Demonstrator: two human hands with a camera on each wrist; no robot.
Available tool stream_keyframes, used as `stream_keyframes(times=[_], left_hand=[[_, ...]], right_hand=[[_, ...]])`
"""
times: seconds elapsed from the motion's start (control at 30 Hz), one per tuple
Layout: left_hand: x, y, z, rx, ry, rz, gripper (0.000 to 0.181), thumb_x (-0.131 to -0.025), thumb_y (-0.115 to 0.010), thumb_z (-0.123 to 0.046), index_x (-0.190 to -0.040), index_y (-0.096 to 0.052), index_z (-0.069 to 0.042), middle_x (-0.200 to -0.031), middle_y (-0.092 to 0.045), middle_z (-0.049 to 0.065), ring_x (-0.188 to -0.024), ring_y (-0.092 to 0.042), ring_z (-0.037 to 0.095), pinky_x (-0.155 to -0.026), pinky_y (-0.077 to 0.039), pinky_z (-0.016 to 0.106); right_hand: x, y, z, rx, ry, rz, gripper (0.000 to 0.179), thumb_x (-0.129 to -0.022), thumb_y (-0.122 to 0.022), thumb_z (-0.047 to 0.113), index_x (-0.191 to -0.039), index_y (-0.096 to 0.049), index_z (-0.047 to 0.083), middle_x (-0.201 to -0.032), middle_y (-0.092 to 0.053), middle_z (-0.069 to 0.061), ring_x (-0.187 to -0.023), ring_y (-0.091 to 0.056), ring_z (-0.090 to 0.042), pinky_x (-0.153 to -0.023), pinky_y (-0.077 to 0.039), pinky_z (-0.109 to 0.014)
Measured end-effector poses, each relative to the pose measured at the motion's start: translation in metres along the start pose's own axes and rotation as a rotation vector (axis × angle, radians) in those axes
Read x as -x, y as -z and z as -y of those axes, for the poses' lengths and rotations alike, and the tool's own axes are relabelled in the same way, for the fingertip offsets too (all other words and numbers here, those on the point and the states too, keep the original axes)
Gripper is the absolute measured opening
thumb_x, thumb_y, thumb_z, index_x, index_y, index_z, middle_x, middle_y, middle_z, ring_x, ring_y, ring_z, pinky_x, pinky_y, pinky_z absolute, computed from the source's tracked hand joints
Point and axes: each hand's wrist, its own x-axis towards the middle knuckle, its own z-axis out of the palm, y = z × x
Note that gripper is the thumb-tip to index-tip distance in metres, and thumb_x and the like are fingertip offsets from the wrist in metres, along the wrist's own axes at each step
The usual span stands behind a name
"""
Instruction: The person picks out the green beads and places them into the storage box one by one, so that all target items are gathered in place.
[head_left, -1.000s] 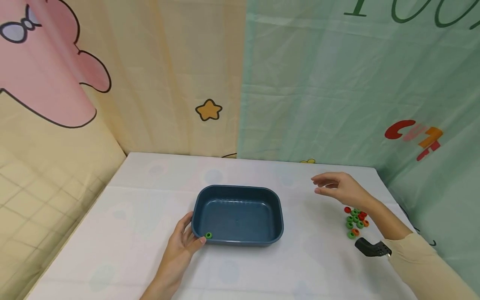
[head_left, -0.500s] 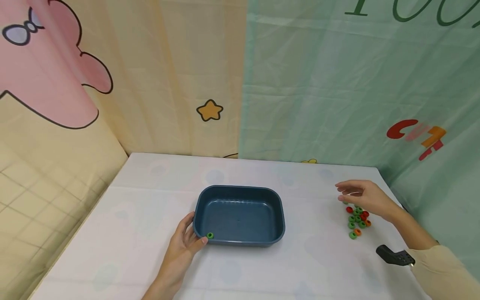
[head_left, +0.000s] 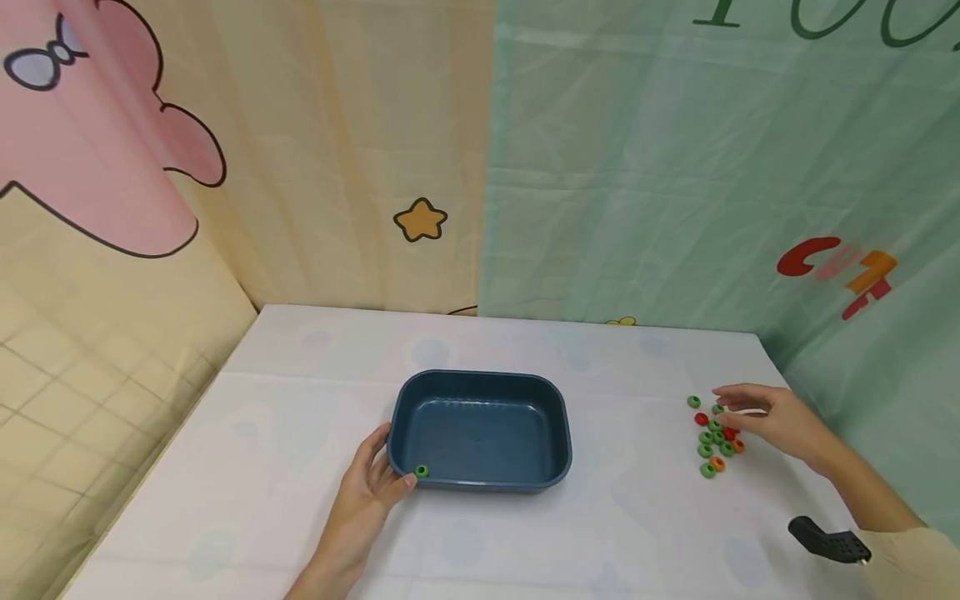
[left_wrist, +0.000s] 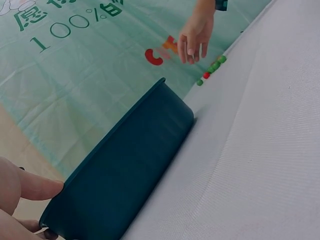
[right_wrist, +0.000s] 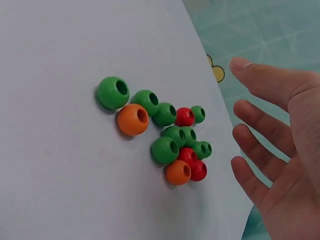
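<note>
At a white, pale-spotted desk (head_left: 570, 533), we see a person's left hand (head_left: 366, 498) steadying a dark blue, rectangular tray with rounded corners (head_left: 480, 442). The grip there is closed over the tray's near left corner — thumb on the rim, fingers against the outer wall. The tray sits upright near the middle of the desk, and inside its near left corner, just beside the thumb, we find one small round green bead with a hole (head_left: 422, 472).

Well apart, toward the right side of the desk, the right hand (head_left: 780, 421) hovers over a loose cluster of green, red and orange round beads (right_wrist: 175, 136). Its grip is loose, thumb and fingers well parted, and we see nothing held in it. The right wrist view gives us three red beads and two orange among the green; several touch one another, and a green bead (head_left: 693, 402) lies apart at the far left of the group.

A curved black piece (head_left: 828, 542) juts out beside the cream sleeve (head_left: 911, 558) on the right arm. Behind the desk we see a cream curtain (head_left: 337, 150) printed with an orange star (head_left: 420, 220) — and, beside it, a green curtain (head_left: 637, 167) with large dark lettering.
</note>
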Motion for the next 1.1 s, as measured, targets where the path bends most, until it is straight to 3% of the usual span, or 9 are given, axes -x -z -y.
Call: stream_keyframes(times=[0.2,0.53,0.73,0.8,0.9,0.97,1.0,1.1], left_hand=[[0.000,-0.001,0.001,0.020,0.006,-0.001,0.083,-0.095,-0.064,0.012,-0.162,-0.020,-0.009,-0.169,-0.017,0.012,-0.150,-0.028,0.034,-0.105,-0.046,0.025],[-0.001,-0.001,0.002,-0.001,-0.002,-0.004,0.082,-0.095,-0.064,0.012,-0.162,-0.023,-0.011,-0.169,-0.020,0.012,-0.149,-0.031,0.034,-0.106,-0.045,0.027],[-0.002,0.000,0.003,-0.004,0.000,-0.008,0.082,-0.095,-0.064,0.012,-0.162,-0.023,-0.011,-0.168,-0.020,0.011,-0.149,-0.031,0.034,-0.106,-0.045,0.027],[-0.002,0.000,0.003,-0.002,0.000,-0.007,0.082,-0.094,-0.064,0.013,-0.162,-0.023,-0.011,-0.168,-0.020,0.011,-0.149,-0.031,0.034,-0.106,-0.045,0.026],[-0.002,0.000,0.003,0.000,-0.004,-0.002,0.082,-0.094,-0.064,0.013,-0.161,-0.023,-0.011,-0.168,-0.021,0.012,-0.149,-0.031,0.034,-0.107,-0.044,0.027],[-0.003,0.000,0.003,0.001,-0.009,0.000,0.083,-0.093,-0.064,0.013,-0.161,-0.023,-0.011,-0.168,-0.021,0.012,-0.149,-0.031,0.034,-0.107,-0.044,0.026],[-0.003,0.000,0.003,-0.001,-0.010,-0.001,0.083,-0.093,-0.064,0.013,-0.161,-0.024,-0.011,-0.168,-0.022,0.012,-0.149,-0.031,0.034,-0.107,-0.044,0.026],[-0.003,0.001,0.003,-0.002,-0.013,-0.006,0.083,-0.093,-0.064,0.014,-0.161,-0.024,-0.011,-0.167,-0.022,0.012,-0.149,-0.032,0.034,-0.107,-0.044,0.026]], right_hand=[[0.016,-0.003,-0.016,0.000,-0.112,0.033,0.050,-0.098,-0.075,0.029,-0.132,-0.064,-0.006,-0.126,-0.067,-0.022,-0.095,-0.055,0.013,-0.075,-0.055,-0.018],[0.029,-0.010,-0.037,0.036,-0.189,0.012,0.045,-0.096,-0.077,0.031,-0.122,-0.069,-0.005,-0.117,-0.070,-0.017,-0.094,-0.059,0.002,-0.072,-0.054,-0.018],[0.032,-0.025,-0.047,0.094,-0.159,-0.062,0.035,-0.094,-0.080,0.027,-0.115,-0.074,-0.001,-0.115,-0.070,-0.018,-0.090,-0.054,0.010,-0.071,-0.050,-0.016],[0.034,-0.030,-0.049,0.123,-0.146,-0.095,0.035,-0.093,-0.081,0.029,-0.114,-0.075,0.001,-0.116,-0.070,-0.019,-0.094,-0.057,0.002,-0.072,-0.049,-0.019],[0.035,-0.037,-0.052,0.139,-0.127,-0.116,0.037,-0.092,-0.081,0.031,-0.114,-0.075,0.002,-0.121,-0.067,-0.022,-0.109,-0.060,-0.022,-0.079,-0.049,-0.031],[0.035,-0.041,-0.053,0.148,-0.114,-0.133,0.037,-0.092,-0.082,0.033,-0.114,-0.075,0.003,-0.123,-0.066,-0.023,-0.113,-0.058,-0.033,-0.082,-0.046,-0.029],[0.035,-0.043,-0.054,0.147,-0.104,-0.141,0.037,-0.092,-0.082,0.033,-0.114,-0.075,0.003,-0.123,-0.066,-0.022,-0.115,-0.057,-0.031,-0.083,-0.045,-0.026],[0.034,-0.047,-0.056,0.146,-0.067,-0.178,0.034,-0.091,-0.083,0.031,-0.111,-0.076,0.004,-0.121,-0.066,-0.020,-0.110,-0.054,-0.005,-0.081,-0.038,-0.010]])
